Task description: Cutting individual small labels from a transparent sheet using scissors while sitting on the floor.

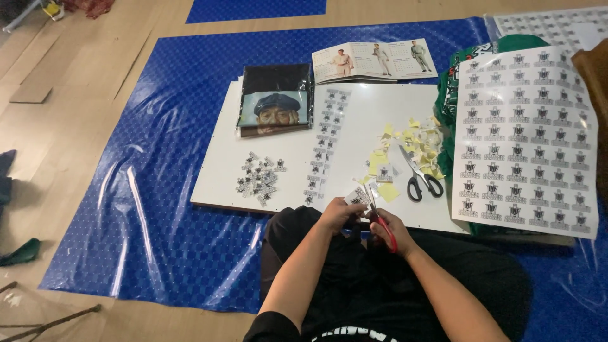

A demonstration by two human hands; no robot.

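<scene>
Your right hand (387, 229) grips red scissors (380, 221) at lower centre; your left hand (339, 214) pinches a sticker strip (356, 197). Fingertips sit close to the blades; a slip could nick them.

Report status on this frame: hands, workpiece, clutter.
Left hand pinches small printed sticker piece. Right hand works red-handled scissors, blades at the piece. Black-handled scissors and yellow scraps lie on white board.

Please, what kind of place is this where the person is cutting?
Probably a home floor used as a craft corner, not a workshop: a wooden floor, a blue plastic sheet spread on it, and a white board laid flat as a low worktop.
</scene>
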